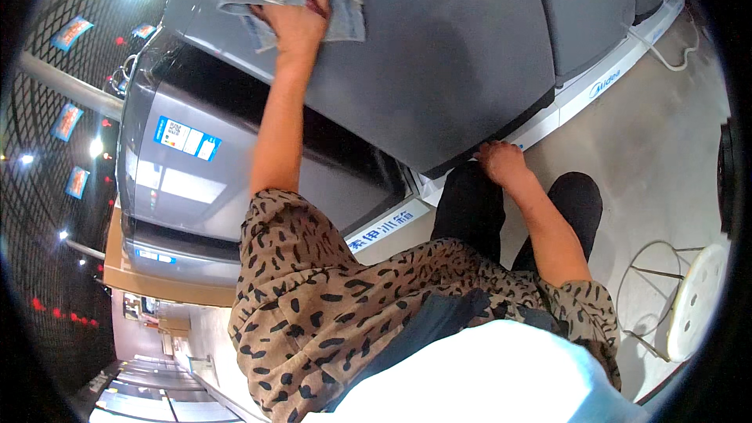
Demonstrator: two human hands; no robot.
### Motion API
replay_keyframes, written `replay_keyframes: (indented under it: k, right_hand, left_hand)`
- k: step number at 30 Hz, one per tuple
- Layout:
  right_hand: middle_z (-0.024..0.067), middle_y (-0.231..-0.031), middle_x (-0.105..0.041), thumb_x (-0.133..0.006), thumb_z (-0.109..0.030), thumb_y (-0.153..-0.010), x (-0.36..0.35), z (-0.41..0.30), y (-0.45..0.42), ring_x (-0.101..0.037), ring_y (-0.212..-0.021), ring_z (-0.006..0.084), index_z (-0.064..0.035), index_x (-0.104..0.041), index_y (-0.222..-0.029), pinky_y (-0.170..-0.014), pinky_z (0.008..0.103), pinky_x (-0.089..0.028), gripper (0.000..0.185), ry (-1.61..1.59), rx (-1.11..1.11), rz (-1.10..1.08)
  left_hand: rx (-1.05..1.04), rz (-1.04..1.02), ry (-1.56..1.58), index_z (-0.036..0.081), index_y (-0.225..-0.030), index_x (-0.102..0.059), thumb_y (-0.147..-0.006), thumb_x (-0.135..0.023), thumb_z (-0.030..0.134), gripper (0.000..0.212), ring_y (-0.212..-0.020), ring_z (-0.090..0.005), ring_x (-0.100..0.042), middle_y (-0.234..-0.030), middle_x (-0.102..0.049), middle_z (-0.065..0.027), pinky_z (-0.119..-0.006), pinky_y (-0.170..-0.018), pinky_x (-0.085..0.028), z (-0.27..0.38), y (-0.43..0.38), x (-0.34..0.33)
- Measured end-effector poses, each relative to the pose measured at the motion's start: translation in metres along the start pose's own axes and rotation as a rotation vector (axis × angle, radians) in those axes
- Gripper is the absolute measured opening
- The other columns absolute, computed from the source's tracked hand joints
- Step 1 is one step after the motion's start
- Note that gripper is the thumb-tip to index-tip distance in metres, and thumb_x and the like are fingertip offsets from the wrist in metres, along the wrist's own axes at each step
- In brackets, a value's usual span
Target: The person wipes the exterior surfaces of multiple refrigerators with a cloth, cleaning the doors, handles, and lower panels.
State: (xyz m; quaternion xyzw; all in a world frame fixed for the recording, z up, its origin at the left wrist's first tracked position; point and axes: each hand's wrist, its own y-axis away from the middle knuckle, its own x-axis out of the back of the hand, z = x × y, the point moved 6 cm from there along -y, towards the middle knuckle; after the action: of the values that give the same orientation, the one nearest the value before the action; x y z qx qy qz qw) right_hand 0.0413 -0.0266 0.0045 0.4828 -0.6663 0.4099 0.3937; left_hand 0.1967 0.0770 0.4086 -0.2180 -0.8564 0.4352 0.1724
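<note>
My left hand (296,23) grips a folded blue, white and red cloth (346,14) and presses it against a dark grey refrigerator door panel (411,59). The fingers are partly hidden in the cloth. Lower down, my right hand (502,161) rests on my black-trousered knee (470,205), near the bottom corner of the panel. Its fingers are curled, and nothing shows in them.
Beside the panel stands another grey refrigerator (205,170) with a blue-and-white label (188,138). A white base strip (558,120) with Midea lettering runs along the floor. At right are a white stool (696,305) and a white cable (670,61).
</note>
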Motion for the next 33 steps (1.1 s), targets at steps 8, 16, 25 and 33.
replay_keyframes:
  k: [8,16,25,33]
  right_hand:
    - [0.0155,-0.087,-0.066,-0.048,-0.033,-0.092,0.001,-0.003,-0.001,-0.064,-0.085,0.0335,-0.0051,-0.062,-0.093,-0.071,0.0445,-0.052,0.031,-0.043,0.091,0.054]
    - [0.0182,-0.094,-0.065,-0.043,-0.033,-0.094,0.01,-0.009,-0.004,-0.063,-0.089,0.0366,-0.0032,-0.061,-0.097,-0.077,0.0453,-0.05,0.035,-0.069,0.025,-0.094]
    - [0.0185,-0.097,-0.065,-0.044,-0.033,-0.093,0.012,-0.005,0.0,-0.063,-0.09,0.036,-0.0036,-0.061,-0.099,-0.077,0.0441,-0.051,0.035,-0.094,0.046,-0.102]
    - [0.0138,-0.092,-0.065,-0.052,-0.034,-0.09,0.016,0.0,0.002,-0.064,-0.086,0.0332,-0.0066,-0.063,-0.097,-0.073,0.0437,-0.052,0.031,0.041,-0.011,0.025]
  left_hand:
    - [0.026,-0.359,0.2,0.007,-0.117,-0.057,-0.08,-0.057,0.038,0.048,-0.116,-0.0424,-0.042,-0.125,-0.051,-0.0158,-0.06,-0.095,-0.026,0.049,0.081,-0.014]
    - [0.094,-0.587,0.486,0.005,-0.135,-0.04,-0.077,-0.063,0.036,0.07,-0.13,-0.049,-0.025,-0.141,-0.035,-0.0223,-0.057,-0.11,-0.016,0.091,0.245,-0.04]
    - [0.069,-0.584,0.377,0.001,-0.127,-0.047,-0.074,-0.064,0.026,0.061,-0.125,-0.0467,-0.035,-0.133,-0.043,-0.0245,-0.058,-0.106,-0.023,0.023,0.199,0.004]
    - [0.295,0.19,0.105,0.0,-0.107,-0.056,-0.082,-0.052,0.022,0.033,-0.103,-0.0463,-0.05,-0.113,-0.056,-0.0257,-0.06,-0.093,-0.034,-0.154,0.061,0.011]
